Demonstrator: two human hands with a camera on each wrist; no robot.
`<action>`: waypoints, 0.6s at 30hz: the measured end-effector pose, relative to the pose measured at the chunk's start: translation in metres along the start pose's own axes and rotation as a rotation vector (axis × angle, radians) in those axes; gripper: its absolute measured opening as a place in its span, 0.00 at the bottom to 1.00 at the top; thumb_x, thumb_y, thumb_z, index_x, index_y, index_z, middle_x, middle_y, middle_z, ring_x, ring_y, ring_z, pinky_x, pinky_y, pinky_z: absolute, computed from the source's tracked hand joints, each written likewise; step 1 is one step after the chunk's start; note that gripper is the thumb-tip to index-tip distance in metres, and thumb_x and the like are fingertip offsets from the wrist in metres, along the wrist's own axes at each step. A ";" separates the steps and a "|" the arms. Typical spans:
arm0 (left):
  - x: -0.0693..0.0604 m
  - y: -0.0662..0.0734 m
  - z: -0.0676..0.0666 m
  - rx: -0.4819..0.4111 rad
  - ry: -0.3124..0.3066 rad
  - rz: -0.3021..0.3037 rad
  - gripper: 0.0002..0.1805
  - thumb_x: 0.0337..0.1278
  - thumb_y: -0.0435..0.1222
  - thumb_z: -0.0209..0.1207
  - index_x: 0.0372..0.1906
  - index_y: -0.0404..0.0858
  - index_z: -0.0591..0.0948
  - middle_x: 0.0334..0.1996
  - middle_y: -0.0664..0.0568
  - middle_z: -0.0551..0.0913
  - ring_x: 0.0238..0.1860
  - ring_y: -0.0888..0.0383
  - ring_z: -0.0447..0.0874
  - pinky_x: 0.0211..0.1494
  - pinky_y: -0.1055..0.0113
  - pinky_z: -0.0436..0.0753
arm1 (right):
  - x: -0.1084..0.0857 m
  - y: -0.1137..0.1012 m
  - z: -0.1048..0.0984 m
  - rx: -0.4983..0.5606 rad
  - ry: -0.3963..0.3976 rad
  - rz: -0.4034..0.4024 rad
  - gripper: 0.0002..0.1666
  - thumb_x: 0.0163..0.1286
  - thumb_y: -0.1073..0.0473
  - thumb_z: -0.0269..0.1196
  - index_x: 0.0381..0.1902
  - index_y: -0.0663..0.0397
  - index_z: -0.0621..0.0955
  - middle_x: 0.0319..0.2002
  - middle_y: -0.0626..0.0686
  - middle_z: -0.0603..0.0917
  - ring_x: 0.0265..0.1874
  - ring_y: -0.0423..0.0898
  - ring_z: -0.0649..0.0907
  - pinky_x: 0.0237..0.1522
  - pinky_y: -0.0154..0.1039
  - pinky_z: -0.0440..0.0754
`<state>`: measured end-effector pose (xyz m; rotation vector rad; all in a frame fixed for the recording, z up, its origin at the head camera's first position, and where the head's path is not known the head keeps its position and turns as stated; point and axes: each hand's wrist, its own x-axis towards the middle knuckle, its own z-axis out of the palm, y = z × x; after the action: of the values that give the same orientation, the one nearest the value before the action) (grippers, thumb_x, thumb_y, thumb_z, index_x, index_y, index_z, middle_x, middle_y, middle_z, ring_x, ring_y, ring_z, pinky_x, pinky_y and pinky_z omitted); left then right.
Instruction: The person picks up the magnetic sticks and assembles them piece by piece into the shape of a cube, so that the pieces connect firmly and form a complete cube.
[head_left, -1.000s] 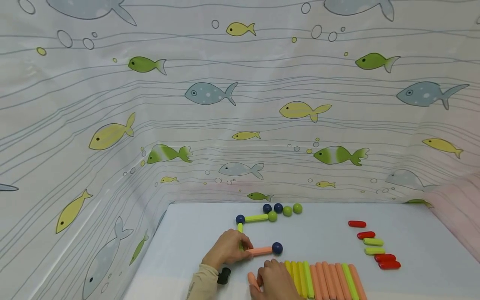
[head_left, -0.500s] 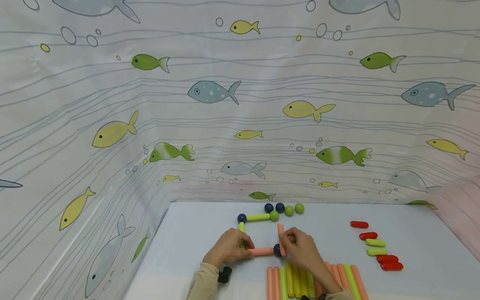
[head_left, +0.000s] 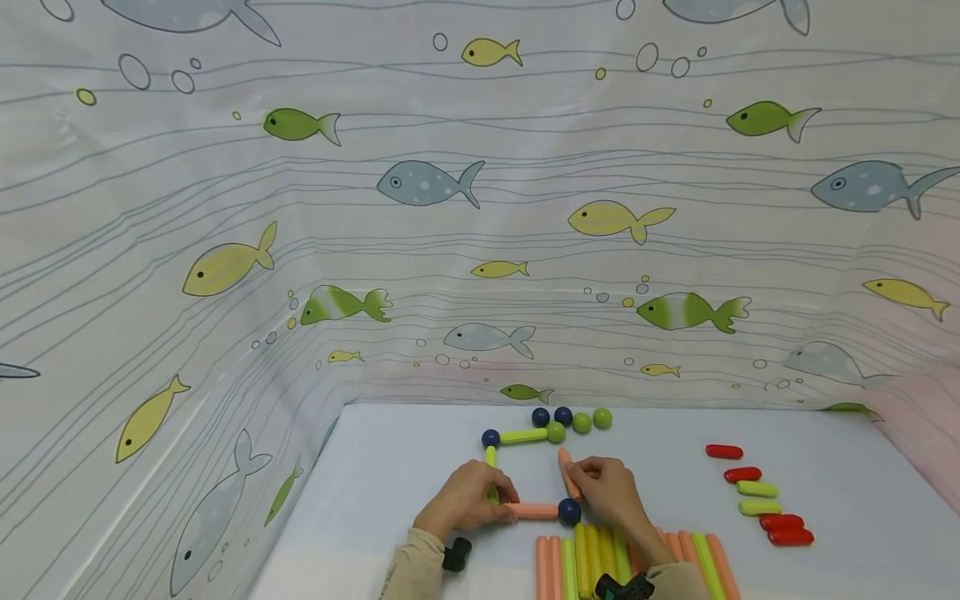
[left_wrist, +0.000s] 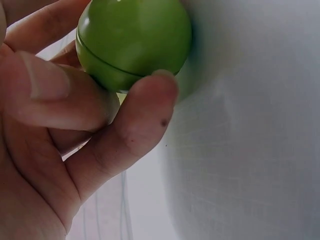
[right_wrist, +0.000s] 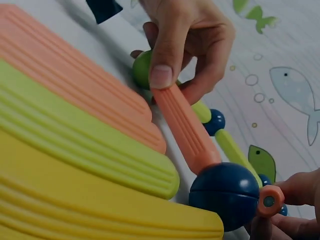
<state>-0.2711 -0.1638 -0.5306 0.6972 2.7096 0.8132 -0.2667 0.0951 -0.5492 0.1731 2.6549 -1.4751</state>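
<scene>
My left hand [head_left: 468, 497] grips a green ball [left_wrist: 135, 40], which the hand hides in the head view. A salmon rod [head_left: 536, 511] runs from it to a navy ball [head_left: 569, 511], and my left thumb lies against this rod. My right hand [head_left: 609, 492] pinches a second salmon rod [head_left: 566, 469], one end of it at the navy ball; in the right wrist view that rod's end face [right_wrist: 269, 201] shows beside the ball. A lime rod [head_left: 491, 457] leads back from my left hand to another navy ball [head_left: 491, 438], joined by a lime rod [head_left: 523, 436] to a green ball [head_left: 556, 432].
Loose navy balls [head_left: 551, 417] and green balls [head_left: 592, 420] sit at the table's back edge. Several long yellow rods [head_left: 588, 562], with salmon and lime ones, lie in a row in front. Short red pieces [head_left: 782, 522] and lime pieces [head_left: 757, 489] lie at right.
My right hand has brought a salmon rod from the front of the table to the navy ball, then tilted it with its near end at the ball. The left hand keeps its grip.
</scene>
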 end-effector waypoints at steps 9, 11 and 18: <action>0.001 0.003 0.002 0.029 0.008 0.004 0.06 0.54 0.42 0.79 0.35 0.53 0.92 0.28 0.71 0.84 0.34 0.70 0.76 0.45 0.71 0.76 | 0.006 0.003 0.006 0.032 0.034 -0.051 0.19 0.78 0.51 0.65 0.50 0.62 0.89 0.34 0.49 0.91 0.30 0.41 0.85 0.34 0.38 0.83; 0.001 0.003 0.003 0.020 0.008 0.005 0.06 0.54 0.42 0.79 0.35 0.53 0.92 0.28 0.70 0.84 0.33 0.70 0.76 0.44 0.71 0.76 | 0.007 0.002 0.007 0.013 0.036 -0.049 0.19 0.78 0.51 0.65 0.51 0.62 0.89 0.34 0.49 0.90 0.30 0.41 0.85 0.35 0.39 0.84; 0.002 0.000 0.004 -0.013 0.008 -0.005 0.06 0.54 0.42 0.79 0.35 0.52 0.92 0.27 0.71 0.83 0.33 0.70 0.76 0.43 0.72 0.76 | 0.012 0.002 0.010 -0.049 0.057 -0.066 0.18 0.75 0.50 0.68 0.52 0.58 0.89 0.37 0.49 0.91 0.34 0.41 0.86 0.41 0.44 0.85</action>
<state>-0.2707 -0.1606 -0.5342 0.6860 2.7097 0.8335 -0.2781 0.0884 -0.5575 0.1270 2.7643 -1.4437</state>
